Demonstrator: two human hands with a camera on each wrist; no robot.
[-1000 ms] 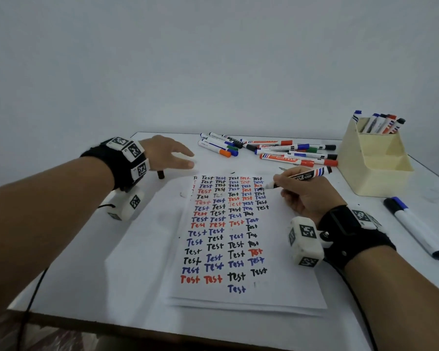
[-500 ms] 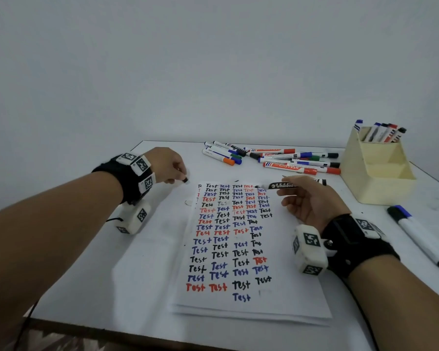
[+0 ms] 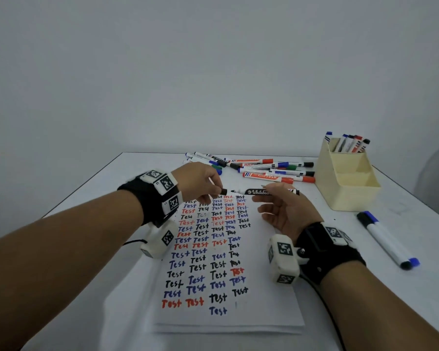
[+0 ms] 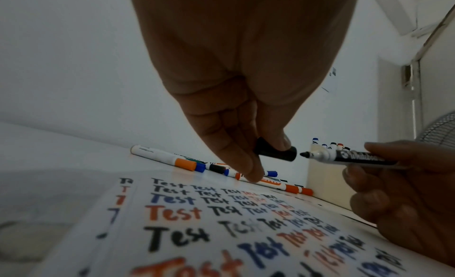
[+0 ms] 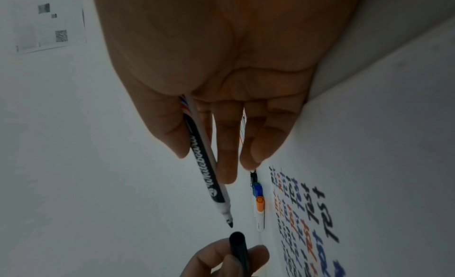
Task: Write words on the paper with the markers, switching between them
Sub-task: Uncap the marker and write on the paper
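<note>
Above the far end of the paper (image 3: 226,262), the right hand (image 3: 284,211) pinches the light, stiff marker (image 3: 261,192) mid-barrel, while the left hand (image 3: 198,183) pinches its small, slippery-looking cap (image 4: 275,151) just beside the tip.

Paper (image 3: 261,314): "Test" repeated in rows and columns, in black, blue and red ink. Black marker (image 3: 260,192) barrel: white script "Whiteboa…", remainder hidden by fingers; probably "Whiteboard". Lettering on other markers illegible.
</note>
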